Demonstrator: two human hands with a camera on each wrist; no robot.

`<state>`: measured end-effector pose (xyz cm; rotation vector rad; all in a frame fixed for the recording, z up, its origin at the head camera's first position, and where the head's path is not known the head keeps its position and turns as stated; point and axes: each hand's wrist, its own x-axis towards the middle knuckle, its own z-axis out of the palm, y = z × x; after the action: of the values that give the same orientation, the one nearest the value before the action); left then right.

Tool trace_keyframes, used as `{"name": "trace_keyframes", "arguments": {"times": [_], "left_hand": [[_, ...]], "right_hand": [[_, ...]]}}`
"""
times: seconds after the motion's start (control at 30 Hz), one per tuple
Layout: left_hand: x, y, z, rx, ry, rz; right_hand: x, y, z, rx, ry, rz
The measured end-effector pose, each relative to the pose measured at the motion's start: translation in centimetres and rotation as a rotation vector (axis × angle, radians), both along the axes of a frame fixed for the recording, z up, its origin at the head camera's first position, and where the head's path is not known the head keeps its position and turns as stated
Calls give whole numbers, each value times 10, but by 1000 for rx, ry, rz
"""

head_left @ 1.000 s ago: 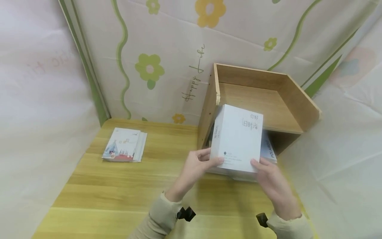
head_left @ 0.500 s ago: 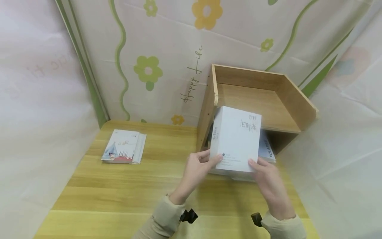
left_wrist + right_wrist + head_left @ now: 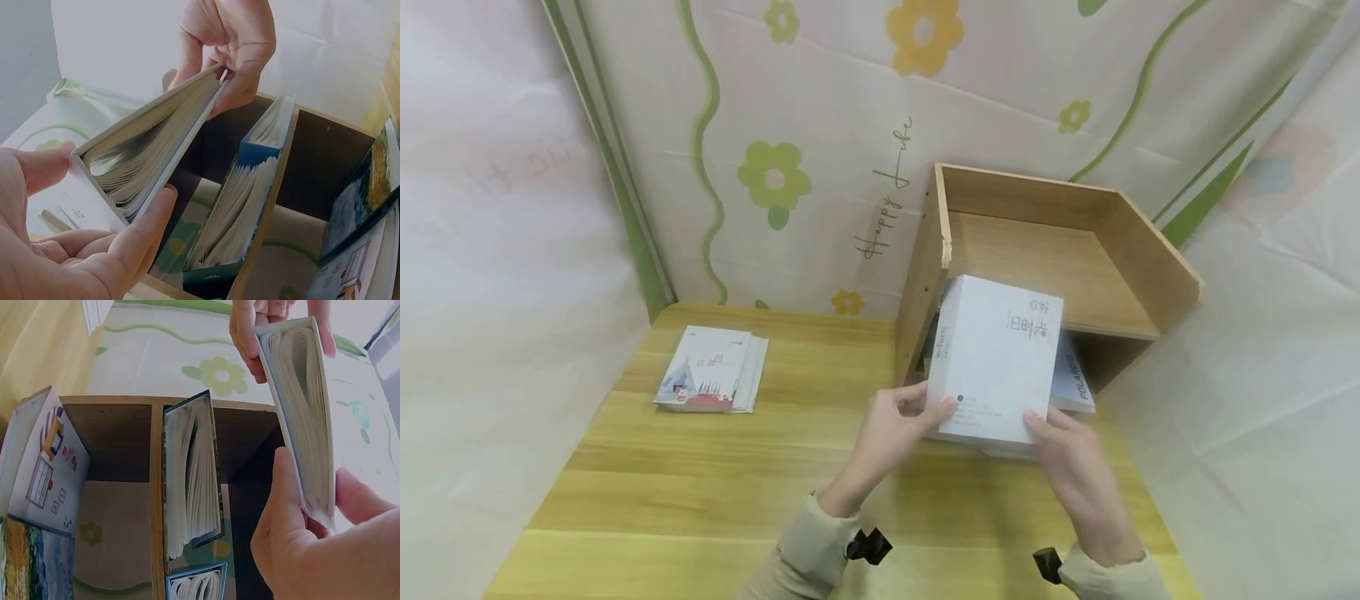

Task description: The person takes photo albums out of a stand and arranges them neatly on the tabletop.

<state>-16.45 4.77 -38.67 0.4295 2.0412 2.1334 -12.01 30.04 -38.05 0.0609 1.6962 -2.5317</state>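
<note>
A thick white photo album (image 3: 1000, 358) is held tilted in front of the wooden shelf box, its printed cover facing up. My left hand (image 3: 887, 433) grips its lower left corner, thumb on the cover. At the lower right corner my right hand (image 3: 1078, 467) pinches it, thumb also on the cover. The left wrist view shows the album's page edges (image 3: 156, 137) between both hands. Below it, a dark green album (image 3: 231, 225) and a blue album (image 3: 269, 134) stand in one compartment of the box.
The two-level wooden shelf box (image 3: 921, 283) stands at the table's back right. A blue-white album marked POLAROID (image 3: 1072, 379) shows in its lower level. Across the divider are a white illustrated album (image 3: 56, 469) and a painted-cover album (image 3: 37, 562). A stack of albums (image 3: 707, 367) lies left.
The white album has come down slightly, with both hands keeping their grip on it. The stack on the left and the shelf box stay put.
</note>
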Motion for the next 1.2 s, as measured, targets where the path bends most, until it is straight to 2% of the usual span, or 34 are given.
{"name": "trace_keyframes", "arguments": {"times": [0.3, 0.73, 1.2], "left_hand": [[-5, -2, -6, 10, 31, -55], [-7, -6, -10, 52, 88, -93], [-6, -9, -10, 96, 96, -139]], "right_hand": [[3, 0, 0, 112, 37, -22], [5, -3, 1, 170, 85, -54], [5, -6, 0, 184, 106, -97]]}}
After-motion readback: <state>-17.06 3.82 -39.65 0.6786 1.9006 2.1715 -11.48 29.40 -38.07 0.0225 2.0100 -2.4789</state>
